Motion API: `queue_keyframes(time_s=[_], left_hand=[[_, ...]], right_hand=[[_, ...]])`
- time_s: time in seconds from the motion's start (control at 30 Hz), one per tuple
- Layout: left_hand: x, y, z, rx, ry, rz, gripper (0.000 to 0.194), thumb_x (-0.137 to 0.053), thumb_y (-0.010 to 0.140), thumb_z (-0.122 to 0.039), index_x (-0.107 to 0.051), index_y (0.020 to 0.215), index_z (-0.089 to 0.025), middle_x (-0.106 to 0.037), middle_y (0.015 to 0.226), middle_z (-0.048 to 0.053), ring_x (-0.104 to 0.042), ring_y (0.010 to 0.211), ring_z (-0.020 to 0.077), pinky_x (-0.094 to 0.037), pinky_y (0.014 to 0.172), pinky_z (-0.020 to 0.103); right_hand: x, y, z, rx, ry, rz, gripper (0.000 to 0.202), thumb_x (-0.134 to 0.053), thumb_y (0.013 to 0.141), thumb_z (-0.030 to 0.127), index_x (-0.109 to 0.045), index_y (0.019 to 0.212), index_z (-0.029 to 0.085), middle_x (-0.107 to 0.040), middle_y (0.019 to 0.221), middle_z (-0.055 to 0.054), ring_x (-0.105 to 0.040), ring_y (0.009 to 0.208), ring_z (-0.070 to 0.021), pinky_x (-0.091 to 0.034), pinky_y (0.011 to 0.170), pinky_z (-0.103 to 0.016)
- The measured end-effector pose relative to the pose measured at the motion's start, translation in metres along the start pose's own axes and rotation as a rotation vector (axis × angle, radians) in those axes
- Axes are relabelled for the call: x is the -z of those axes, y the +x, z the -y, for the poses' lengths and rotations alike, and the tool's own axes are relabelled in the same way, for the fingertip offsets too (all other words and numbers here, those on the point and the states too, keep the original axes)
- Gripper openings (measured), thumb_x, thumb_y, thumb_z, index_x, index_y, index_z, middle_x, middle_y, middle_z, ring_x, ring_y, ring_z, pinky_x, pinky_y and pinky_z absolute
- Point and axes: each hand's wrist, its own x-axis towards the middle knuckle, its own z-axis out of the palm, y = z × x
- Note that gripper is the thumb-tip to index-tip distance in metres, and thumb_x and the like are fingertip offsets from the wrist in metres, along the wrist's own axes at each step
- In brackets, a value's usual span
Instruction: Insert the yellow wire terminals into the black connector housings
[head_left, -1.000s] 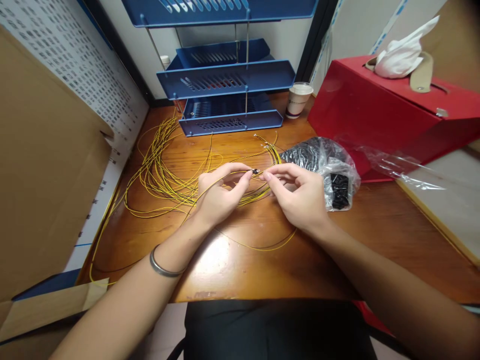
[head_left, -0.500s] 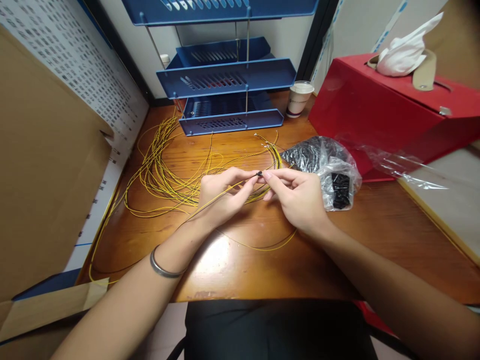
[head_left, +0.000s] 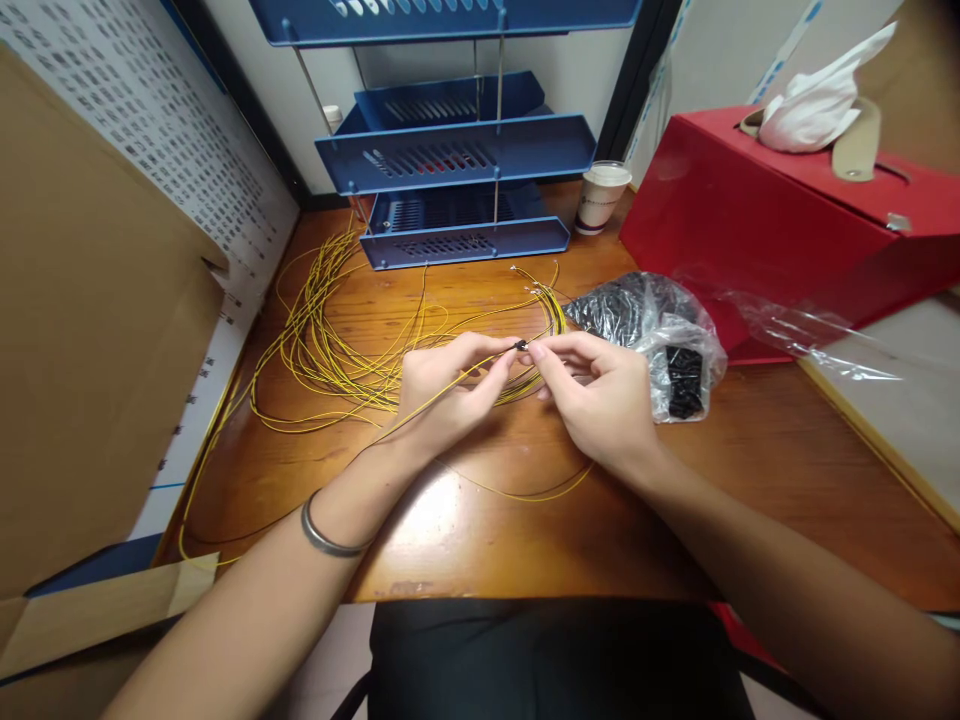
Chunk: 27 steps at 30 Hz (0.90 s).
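"Hands closer tog. vs. 1 s ago. Where's the black connector [head_left: 520, 345]?"

"B/w the fingertips, above the desk [head_left: 660, 530]. L hand [head_left: 454, 385] has thumb + finger closed on it; R hand [head_left: 596, 390] is pinched at its other end, can't tell on what."

"Wires?"

"Yellow wire [head_left: 424, 407] runs over L wrist; coiled wires [head_left: 315, 330] behind. Plastic bag w/ black bits [head_left: 637, 305] just R, then red box [head_left: 735, 220]; paper cup [head_left: 600, 200] + blue rack [head_left: 457, 155] at back."
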Motion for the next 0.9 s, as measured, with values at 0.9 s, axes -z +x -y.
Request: queue_keyframes(time_s=[0.9], left_hand=[[-0.0012, 0.0023, -0.0018, 0.357, -0.289, 0.082, 0.016, -0.070, 0.087, -0.030, -0.077, 0.090, -0.016, -0.080, 0.083, 0.003, -0.074, 0.067, 0.0129, -0.059, 0.065, 0.019]], right_hand=[[0.0060, 0.0035, -0.0041, 0.243, -0.290, 0.020, 0.010, -0.068, 0.085, 0.025, -0.067, 0.094, 0.020, -0.073, 0.083, -0.001, -0.059, 0.056, -0.0119, -0.048, 0.060, -0.027]])
